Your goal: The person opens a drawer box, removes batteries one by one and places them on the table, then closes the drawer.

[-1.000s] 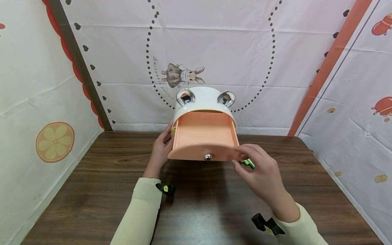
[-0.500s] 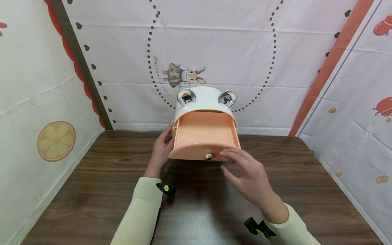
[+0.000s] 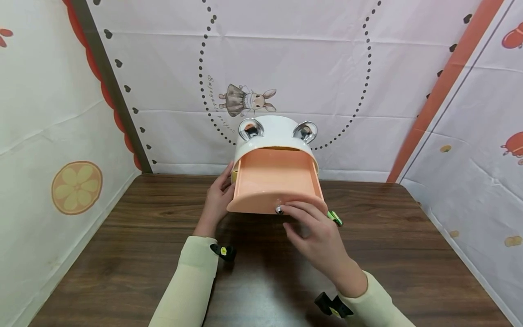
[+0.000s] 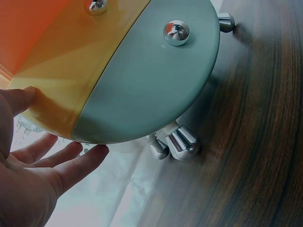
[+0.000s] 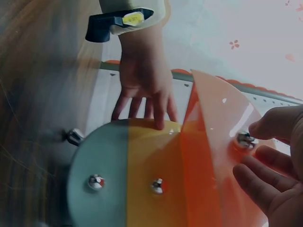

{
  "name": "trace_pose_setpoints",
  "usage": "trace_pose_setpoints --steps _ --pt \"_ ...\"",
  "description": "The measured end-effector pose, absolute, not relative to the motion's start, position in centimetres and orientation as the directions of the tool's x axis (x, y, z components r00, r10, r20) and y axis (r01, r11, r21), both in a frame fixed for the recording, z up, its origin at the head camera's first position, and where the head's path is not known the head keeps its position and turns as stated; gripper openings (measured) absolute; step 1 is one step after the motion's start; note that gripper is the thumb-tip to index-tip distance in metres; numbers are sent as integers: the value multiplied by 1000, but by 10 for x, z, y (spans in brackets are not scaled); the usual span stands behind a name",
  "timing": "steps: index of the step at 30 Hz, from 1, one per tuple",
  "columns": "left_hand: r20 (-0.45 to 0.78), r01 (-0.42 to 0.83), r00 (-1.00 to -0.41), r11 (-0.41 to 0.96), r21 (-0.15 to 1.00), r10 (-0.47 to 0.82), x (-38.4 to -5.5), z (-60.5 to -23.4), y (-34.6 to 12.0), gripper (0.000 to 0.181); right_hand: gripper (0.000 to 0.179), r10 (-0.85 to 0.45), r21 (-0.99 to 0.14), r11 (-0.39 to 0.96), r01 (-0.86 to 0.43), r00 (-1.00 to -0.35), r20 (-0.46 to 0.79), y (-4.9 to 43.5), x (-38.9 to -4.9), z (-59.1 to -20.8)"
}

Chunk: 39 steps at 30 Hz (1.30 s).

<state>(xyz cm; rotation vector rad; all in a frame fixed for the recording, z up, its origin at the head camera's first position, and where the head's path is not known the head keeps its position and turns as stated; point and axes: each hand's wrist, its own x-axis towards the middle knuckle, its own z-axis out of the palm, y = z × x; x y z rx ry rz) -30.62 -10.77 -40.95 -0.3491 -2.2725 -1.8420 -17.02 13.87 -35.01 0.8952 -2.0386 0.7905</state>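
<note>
A white drawer organizer (image 3: 273,128) with two shiny silver eyes stands at the table's far edge. Its peach drawer (image 3: 278,172) is pulled well out and has nothing inside. Below sit a yellow drawer (image 4: 71,71) and a grey-green drawer (image 4: 151,85), each with a silver knob. My left hand (image 3: 216,202) holds the organizer's left side, thumb on the yellow front and fingers along the rounded side. My right hand (image 3: 316,236) has its fingertips right at the peach drawer's knob (image 5: 245,140); in the head view the thumb stands apart beneath them.
Small shiny green pieces (image 3: 335,218) lie on the brown wooden table (image 3: 135,254), partly hidden by the drawer's right corner. Printed cloth walls (image 3: 310,68) enclose the back and both sides. Silver feet (image 4: 182,142) show under the organizer.
My right hand has slid left along the drawer front, from its right corner to the knob, uncovering the green pieces again. The left hand and the pulled-out drawer have kept their places.
</note>
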Motion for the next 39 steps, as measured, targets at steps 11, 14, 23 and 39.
trace_pose_setpoints --steps 11,14,23,39 --pt "284 289 -957 222 931 54 -306 -409 -107 56 18 -264 -149 556 -818 -344 901 124 -180 -365" --pt "279 284 -959 222 933 55 -306 -410 -107 56 16 -253 -101 574 -812 -294 922 121 -182 -366" --pt "277 281 -960 219 935 50 -306 -409 -107 55 16 -265 42 606 -794 -152 952 114 -188 -367" --pt "306 306 -952 200 931 33 -306 -410 -105 55 13 -216 117 593 -797 -17 976 116 -202 -370"
